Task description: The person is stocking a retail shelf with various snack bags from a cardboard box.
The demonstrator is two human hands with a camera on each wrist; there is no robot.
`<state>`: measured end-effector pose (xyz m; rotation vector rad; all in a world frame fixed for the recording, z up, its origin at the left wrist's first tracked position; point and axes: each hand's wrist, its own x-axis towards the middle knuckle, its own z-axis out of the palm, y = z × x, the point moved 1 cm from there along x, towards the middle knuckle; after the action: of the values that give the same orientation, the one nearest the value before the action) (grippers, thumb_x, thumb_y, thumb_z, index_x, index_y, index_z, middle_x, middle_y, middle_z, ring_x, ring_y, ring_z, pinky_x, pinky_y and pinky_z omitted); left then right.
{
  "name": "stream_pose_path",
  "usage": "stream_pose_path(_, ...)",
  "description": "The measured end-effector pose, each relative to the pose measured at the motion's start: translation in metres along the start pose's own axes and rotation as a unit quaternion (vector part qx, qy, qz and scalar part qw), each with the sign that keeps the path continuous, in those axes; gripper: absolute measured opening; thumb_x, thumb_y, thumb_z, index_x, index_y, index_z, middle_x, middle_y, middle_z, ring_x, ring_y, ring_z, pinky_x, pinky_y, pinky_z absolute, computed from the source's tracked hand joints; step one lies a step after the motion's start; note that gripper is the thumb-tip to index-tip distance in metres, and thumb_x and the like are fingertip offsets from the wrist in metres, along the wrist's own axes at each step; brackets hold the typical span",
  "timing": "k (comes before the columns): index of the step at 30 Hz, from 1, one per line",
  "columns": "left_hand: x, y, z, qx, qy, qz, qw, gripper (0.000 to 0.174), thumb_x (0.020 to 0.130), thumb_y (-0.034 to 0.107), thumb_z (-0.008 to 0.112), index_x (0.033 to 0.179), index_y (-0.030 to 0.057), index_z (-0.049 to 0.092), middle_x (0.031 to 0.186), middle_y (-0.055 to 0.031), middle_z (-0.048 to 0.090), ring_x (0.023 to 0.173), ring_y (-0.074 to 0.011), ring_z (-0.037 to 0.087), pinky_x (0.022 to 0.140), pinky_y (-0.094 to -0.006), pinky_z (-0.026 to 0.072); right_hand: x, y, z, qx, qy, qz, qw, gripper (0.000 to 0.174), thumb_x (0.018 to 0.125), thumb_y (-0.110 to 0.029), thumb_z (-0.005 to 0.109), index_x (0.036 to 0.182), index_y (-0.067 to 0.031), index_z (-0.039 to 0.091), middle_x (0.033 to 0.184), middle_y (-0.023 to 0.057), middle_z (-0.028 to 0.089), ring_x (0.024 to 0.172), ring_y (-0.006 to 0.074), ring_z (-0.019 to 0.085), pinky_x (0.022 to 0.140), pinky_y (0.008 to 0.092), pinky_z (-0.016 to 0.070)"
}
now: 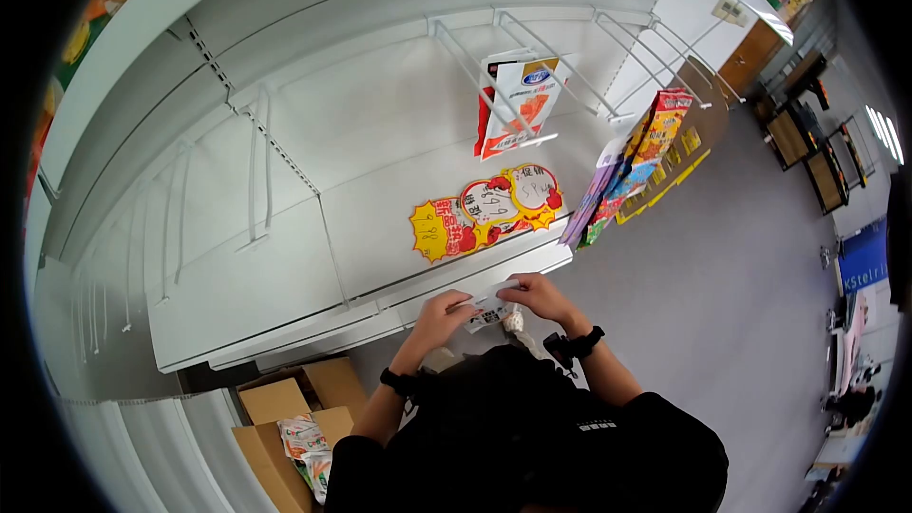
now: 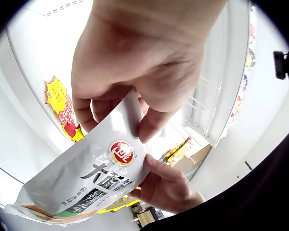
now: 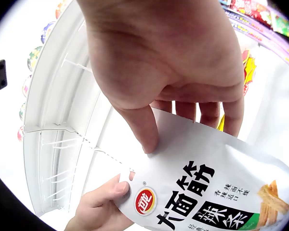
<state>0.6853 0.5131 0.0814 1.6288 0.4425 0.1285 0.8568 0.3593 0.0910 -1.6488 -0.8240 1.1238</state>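
The fingers (image 2: 84, 114) of your left hand (image 2: 139, 57) pinched one end of the white snack packet (image 2: 98, 180), thumb on the printed face. Your right hand (image 3: 168, 62) pinched the other end the same way, thumb in front and fingers curled behind. You held the packet between both hands, just before the front edge of the white shelf (image 1: 285, 256). Yellow-and-red price stickers (image 1: 486, 209) lay on the shelf beyond. Hanging packs (image 1: 518, 104) sat on a wire hook above. An open cardboard box (image 1: 271, 399) stood low on your left.
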Motion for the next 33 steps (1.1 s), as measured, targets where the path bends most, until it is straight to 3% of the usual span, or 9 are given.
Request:
stream_pose_path(5, 0.031, 0.027, 0.031, -0.094, 0.057, -0.046, 0.993, 0.028, 0.082, 0.011, 0.062, 0.105, -0.0042, 0.06, 0.094, -0.0073, 0.064, 0.084, -0.0113, 0.058, 0.076, -0.0246, 0.0465, 0.013, -0.03, -0.063, 0.037, -0.032, -0.019, 0.999, 0.016, 0.086, -0.013, 0.062, 0.095, 0.001, 0.064, 0.083, -0.0003, 0.063, 0.075, 0.0042, 0.053, 0.068, 0.0215, 0.0435)
stream_pose_path(6, 0.038, 0.036, 0.04, -0.117, 0.069, -0.034, 0.99, 0.028, 0.083, 0.011, 0.061, 0.106, -0.0039, 0.06, 0.095, -0.0068, 0.064, 0.085, -0.0113, 0.058, 0.077, -0.0244, 0.046, 0.021, -0.03, -0.074, 0.088, -0.038, -0.058, 0.994, 0.018, 0.086, -0.012, 0.06, 0.098, 0.003, 0.062, 0.085, 0.0031, 0.065, 0.077, 0.0063, 0.055, 0.07, 0.0233, 0.0452)
stream_pose_path(15, 0.098, 0.062, 0.105, -0.226, 0.161, 0.054, 0.959, 0.026, 0.082, 0.004, 0.062, 0.107, -0.0022, 0.059, 0.103, -0.0056, 0.063, 0.089, -0.0115, 0.057, 0.08, -0.0244, 0.0442, 0.027, -0.086, -0.163, 0.153, 0.004, -0.17, 0.974, 0.016, 0.088, -0.013, 0.059, 0.097, 0.0006, 0.062, 0.088, 0.001, 0.064, 0.081, 0.0067, 0.056, 0.074, 0.0233, 0.0455)
stream_pose_path(20, 0.1, 0.065, 0.134, -0.155, 0.192, 0.039, 0.968, 0.024, 0.083, 0.005, 0.061, 0.106, -0.0006, 0.06, 0.099, -0.0055, 0.065, 0.089, -0.012, 0.058, 0.08, -0.0257, 0.0446, 0.021, -0.125, -0.183, 0.265, 0.023, -0.205, 0.942, 0.019, 0.089, -0.015, 0.06, 0.099, 0.0009, 0.061, 0.089, 0.0031, 0.065, 0.078, 0.0064, 0.058, 0.07, 0.0219, 0.0468)
stream_pose_path(25, 0.088, 0.09, 0.142, -0.085, 0.247, 0.053, 0.964, 0.024, 0.086, 0.008, 0.06, 0.108, -0.0004, 0.06, 0.101, -0.0068, 0.064, 0.092, -0.0122, 0.057, 0.083, -0.0266, 0.0435, 0.016, -0.158, -0.195, 0.285, 0.042, -0.225, 0.931, 0.021, 0.088, -0.015, 0.061, 0.1, 0.0019, 0.061, 0.09, 0.0055, 0.066, 0.078, 0.008, 0.06, 0.07, 0.0223, 0.0475)
stream_pose_path(33, 0.088, 0.081, 0.15, -0.151, 0.271, 0.079, 0.947, 0.03, 0.088, 0.006, 0.057, 0.116, -0.0029, 0.054, 0.109, -0.0047, 0.06, 0.1, -0.0113, 0.052, 0.088, -0.0257, 0.0396, 0.03, -0.164, -0.196, 0.278, 0.026, -0.248, 0.928, 0.021, 0.088, -0.015, 0.06, 0.1, 0.0022, 0.061, 0.09, 0.0048, 0.066, 0.077, 0.0074, 0.059, 0.069, 0.0222, 0.0479)
